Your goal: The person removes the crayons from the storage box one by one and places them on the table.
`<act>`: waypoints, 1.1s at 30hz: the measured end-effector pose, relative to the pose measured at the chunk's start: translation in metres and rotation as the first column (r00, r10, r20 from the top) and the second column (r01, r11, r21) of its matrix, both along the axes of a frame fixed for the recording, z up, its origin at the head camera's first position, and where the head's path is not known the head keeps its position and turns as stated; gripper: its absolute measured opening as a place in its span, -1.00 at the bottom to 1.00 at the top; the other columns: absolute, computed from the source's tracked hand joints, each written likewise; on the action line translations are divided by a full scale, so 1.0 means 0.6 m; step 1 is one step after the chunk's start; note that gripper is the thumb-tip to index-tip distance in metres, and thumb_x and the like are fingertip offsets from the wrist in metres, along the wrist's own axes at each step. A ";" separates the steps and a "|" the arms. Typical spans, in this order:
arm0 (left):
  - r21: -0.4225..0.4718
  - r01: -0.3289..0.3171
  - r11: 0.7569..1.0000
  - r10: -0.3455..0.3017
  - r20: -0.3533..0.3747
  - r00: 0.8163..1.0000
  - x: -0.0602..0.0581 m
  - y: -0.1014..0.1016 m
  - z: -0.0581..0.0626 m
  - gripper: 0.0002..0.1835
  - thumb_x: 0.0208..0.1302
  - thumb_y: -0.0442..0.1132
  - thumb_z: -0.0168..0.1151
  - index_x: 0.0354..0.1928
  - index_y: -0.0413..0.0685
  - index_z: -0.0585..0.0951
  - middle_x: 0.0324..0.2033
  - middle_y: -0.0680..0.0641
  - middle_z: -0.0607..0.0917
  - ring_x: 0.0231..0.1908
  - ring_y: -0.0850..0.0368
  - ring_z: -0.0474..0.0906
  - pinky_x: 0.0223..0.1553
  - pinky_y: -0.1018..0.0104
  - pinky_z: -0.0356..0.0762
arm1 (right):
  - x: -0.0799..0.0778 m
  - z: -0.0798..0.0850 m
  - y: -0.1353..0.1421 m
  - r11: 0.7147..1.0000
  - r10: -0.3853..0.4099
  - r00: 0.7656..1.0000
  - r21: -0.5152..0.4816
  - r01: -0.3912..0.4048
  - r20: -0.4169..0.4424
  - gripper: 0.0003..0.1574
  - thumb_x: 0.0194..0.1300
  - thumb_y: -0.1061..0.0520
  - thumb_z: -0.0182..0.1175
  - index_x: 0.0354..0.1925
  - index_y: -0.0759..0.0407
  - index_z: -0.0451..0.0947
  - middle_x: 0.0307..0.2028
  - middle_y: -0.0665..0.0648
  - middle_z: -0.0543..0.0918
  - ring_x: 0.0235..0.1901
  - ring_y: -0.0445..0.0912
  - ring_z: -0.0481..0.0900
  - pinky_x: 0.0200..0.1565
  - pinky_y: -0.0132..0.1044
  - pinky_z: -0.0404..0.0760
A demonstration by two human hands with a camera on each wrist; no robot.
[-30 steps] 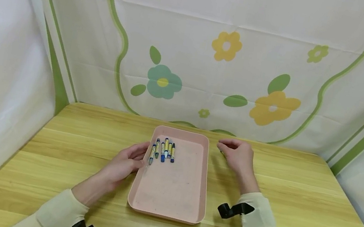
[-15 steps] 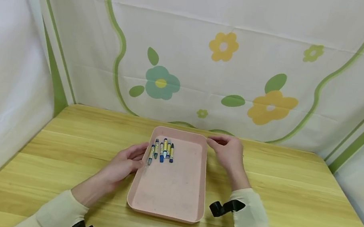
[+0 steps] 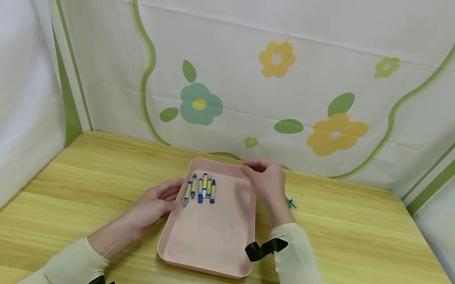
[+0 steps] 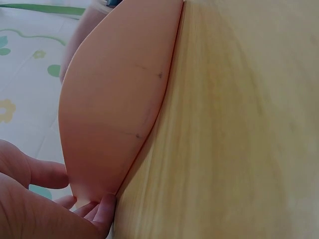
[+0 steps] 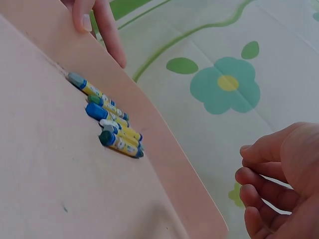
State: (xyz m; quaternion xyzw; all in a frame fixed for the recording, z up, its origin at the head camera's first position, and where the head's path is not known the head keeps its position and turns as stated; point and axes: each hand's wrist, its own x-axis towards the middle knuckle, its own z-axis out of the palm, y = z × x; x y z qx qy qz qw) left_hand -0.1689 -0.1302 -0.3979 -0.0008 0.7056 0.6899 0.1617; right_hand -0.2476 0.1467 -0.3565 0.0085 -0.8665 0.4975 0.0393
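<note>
A shallow pink tray (image 3: 214, 241) stands on the wooden table, with several short crayons (image 3: 203, 188) in yellow wrappers side by side at its far left. My left hand (image 3: 157, 201) grips the tray's left side, thumb at the rim and fingers along the outer wall. Above the tray's far right corner is my right hand (image 3: 266, 179), its thumb and fingertips drawn close together. In the right wrist view, the fingers (image 5: 264, 191) curl beside the wall, and I cannot tell whether something small is between them. More crayons (image 3: 291, 202) lie on the table, partly behind the right hand.
White cloth with printed flowers (image 3: 276, 59) hangs behind the table's far edge and along both sides. Each sleeve carries a black wrist mount (image 3: 265, 250). Wooden tabletop (image 3: 349, 255) extends on both sides of the tray.
My right hand has moved left from the table beside the tray to above its far right corner, uncovering crayons on the table. The left hand keeps its place on the tray.
</note>
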 end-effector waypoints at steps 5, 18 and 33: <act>0.007 0.001 1.000 -0.001 0.000 1.000 0.000 0.000 -0.001 -0.29 0.54 -0.45 -0.02 0.68 -0.10 0.14 0.66 -0.22 0.22 0.66 -0.18 0.11 0.62 -0.17 0.20 | 0.000 0.001 -0.023 1.000 0.003 1.000 -0.007 -0.003 0.011 -0.70 0.43 0.02 0.40 0.03 0.11 0.81 0.00 0.15 0.82 0.01 0.05 0.75 0.05 -0.07 0.75; 0.017 0.002 1.000 -0.001 -0.002 1.000 0.002 0.000 0.003 -0.27 0.53 -0.46 -0.03 0.68 -0.12 0.12 0.66 -0.23 0.20 0.66 -0.19 0.10 0.62 -0.17 0.19 | -0.003 -0.006 -0.068 1.000 0.028 0.999 0.010 -0.029 0.019 -0.77 0.40 0.09 0.42 -0.02 0.12 0.82 -0.05 0.12 0.81 -0.04 0.03 0.75 0.02 -0.10 0.74; 0.024 0.008 1.000 -0.007 -0.006 1.000 0.002 -0.001 0.002 -0.27 0.52 -0.46 -0.01 0.68 -0.12 0.12 0.66 -0.23 0.19 0.67 -0.19 0.09 0.63 -0.17 0.18 | 0.007 -0.024 -0.090 0.997 0.059 0.996 0.035 -0.062 0.071 -0.74 0.38 0.09 0.45 0.01 0.10 0.82 -0.08 0.08 0.82 -0.07 -0.02 0.74 0.03 -0.12 0.75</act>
